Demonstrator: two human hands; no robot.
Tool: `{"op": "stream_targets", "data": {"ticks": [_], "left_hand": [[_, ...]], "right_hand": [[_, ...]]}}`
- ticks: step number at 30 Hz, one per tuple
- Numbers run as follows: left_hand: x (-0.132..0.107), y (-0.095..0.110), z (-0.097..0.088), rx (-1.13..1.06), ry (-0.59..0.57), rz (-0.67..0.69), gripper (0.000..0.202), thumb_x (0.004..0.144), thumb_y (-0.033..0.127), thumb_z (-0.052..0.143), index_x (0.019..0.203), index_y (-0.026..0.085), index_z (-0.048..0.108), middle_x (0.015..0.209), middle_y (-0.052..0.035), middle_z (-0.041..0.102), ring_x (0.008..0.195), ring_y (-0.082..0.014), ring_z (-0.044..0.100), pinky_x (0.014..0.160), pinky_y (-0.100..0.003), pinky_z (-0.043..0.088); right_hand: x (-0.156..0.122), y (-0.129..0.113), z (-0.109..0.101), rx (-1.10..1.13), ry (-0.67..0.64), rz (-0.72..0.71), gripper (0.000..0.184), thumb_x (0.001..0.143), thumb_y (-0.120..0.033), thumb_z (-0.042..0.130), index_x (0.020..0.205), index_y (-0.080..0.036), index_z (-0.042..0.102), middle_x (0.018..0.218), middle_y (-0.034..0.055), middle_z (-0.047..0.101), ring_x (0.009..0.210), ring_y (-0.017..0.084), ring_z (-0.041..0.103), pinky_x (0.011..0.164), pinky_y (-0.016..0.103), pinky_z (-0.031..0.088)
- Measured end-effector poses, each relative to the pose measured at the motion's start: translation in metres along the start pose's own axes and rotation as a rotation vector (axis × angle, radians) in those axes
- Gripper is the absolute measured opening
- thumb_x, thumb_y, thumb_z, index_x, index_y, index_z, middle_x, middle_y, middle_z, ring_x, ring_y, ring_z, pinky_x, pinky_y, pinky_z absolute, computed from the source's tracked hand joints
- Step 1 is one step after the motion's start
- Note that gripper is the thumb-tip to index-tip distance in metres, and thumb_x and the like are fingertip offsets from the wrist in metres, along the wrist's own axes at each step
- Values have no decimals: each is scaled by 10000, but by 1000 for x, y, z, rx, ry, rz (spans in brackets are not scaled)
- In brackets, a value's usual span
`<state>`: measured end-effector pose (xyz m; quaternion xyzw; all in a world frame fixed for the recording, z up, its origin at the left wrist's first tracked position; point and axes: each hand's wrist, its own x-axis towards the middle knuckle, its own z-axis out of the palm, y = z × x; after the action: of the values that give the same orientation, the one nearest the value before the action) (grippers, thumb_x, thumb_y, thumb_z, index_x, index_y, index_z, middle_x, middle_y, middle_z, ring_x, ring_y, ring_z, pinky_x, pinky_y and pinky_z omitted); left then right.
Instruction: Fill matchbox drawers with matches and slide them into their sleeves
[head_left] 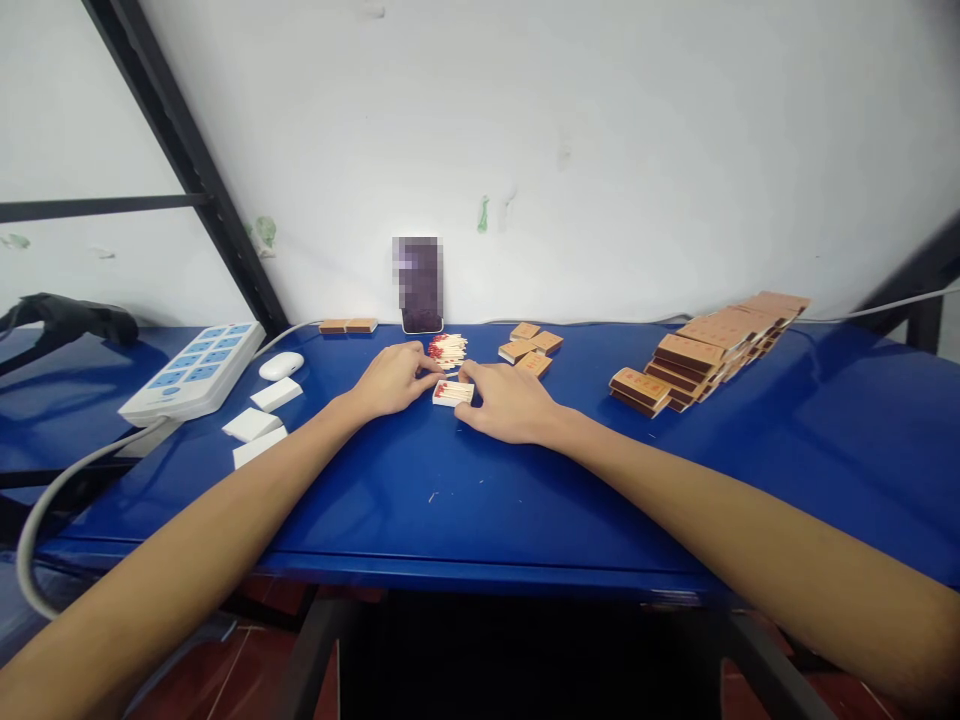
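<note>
A small white matchbox tray [453, 393] with red-headed matches inside lies flat on the blue table, between my two hands. My right hand [511, 400] holds it at the right end, thumb in front and fingers behind. Just behind the tray, the thumb and forefinger of my left hand [396, 380] are pinched together at a thin pale matchstick [451, 375]; the exact grip is too small to see clearly. Beyond the fingertips is a loose pile of matches [448, 349], many with red heads towards the left.
Several orange matchbox sleeves [531, 362] lie behind my right hand. Stacked matchboxes [694, 355] lean at right. Left are white trays [253, 425], an earbud case [281, 366] and a power strip [196, 370]. A phone [422, 285] leans against the wall.
</note>
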<state>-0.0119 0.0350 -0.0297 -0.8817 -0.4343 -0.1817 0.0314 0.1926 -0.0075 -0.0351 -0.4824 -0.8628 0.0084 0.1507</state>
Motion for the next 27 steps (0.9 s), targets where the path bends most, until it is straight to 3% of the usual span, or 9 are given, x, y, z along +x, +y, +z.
{"op": "stream_targets", "data": {"ticks": [7,14,20,27], "left_hand": [[2,-1,-2,-96,9,-96,195,842,319,580,816,202,734,758,-29,637,683,-172,564,651,-307,406],[2,-6,-7,-42,-138,-47,225,876,312,475,816,177,644,787,-50,637,722,-188,571,697,-318,432],[-2,-13,-9,32,-197,1,246,920,314,390,894,169,588,925,-91,630,882,-221,569,827,-355,445],[-5,-20,-14,13,-234,-11,246,938,270,321,839,172,524,941,-107,601,868,-221,540,844,-379,430]], "right_hand": [[-2,2,-3,47,-32,-149,265,834,-397,510,1021,-214,542,950,54,680,786,213,591,627,298,324],[1,1,-1,-44,9,-56,295,839,-423,497,1026,-203,558,898,82,665,844,260,583,650,316,332],[2,3,-4,-43,-2,-2,249,832,-407,490,954,-197,548,900,91,673,887,274,569,644,318,332],[1,2,-3,-15,13,-4,220,822,-394,489,919,-200,527,936,77,665,859,246,563,634,314,325]]}}
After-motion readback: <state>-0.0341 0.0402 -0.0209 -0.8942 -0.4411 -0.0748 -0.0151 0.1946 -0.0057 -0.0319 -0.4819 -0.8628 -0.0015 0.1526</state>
